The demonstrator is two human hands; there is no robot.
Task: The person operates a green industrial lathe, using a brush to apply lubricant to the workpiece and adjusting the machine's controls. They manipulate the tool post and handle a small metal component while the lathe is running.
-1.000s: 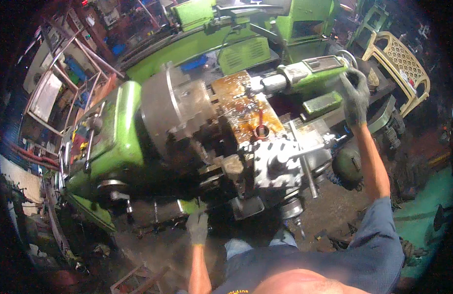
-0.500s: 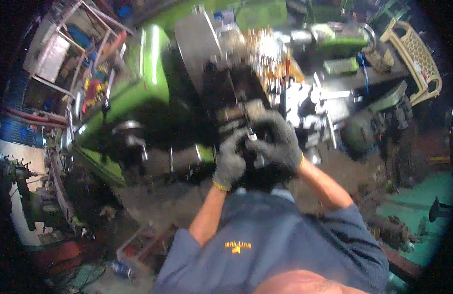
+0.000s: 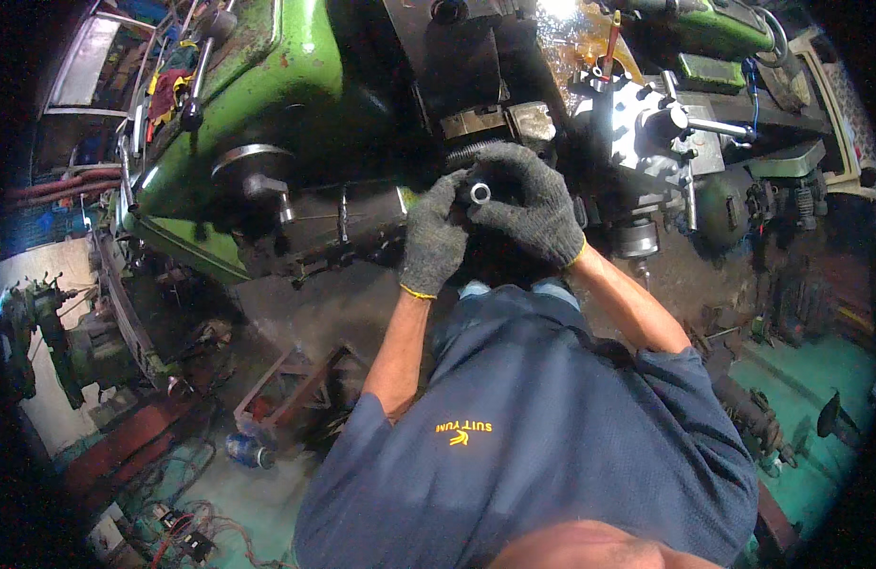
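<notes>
Both of my hands wear grey knit gloves with yellow cuffs and meet in front of the lathe. Between them is a small shiny hollow metal cylinder [image 3: 479, 193], its round open end facing up toward me. My left hand [image 3: 432, 237] has its fingers closed against the cylinder's left side. On the other side my right hand [image 3: 537, 204] curls around it, with the thumb at its lower right edge and the forefinger arched above. Dark shadow behind the cylinder hides how far it extends.
Just beyond my hands are the lathe's dark carriage and metal blocks [image 3: 504, 121]. A green headstock [image 3: 295, 104] with a handwheel [image 3: 253, 163] stands left. To the right are a bright tool post [image 3: 646, 123] with a lever and a round knob [image 3: 637, 239]. A red metal frame [image 3: 291, 389] sits low left.
My view has shifted and steadied, so the lathe appears higher. The cylinder, seen slanted before, now shows its open end. Both hands stay together around it.
</notes>
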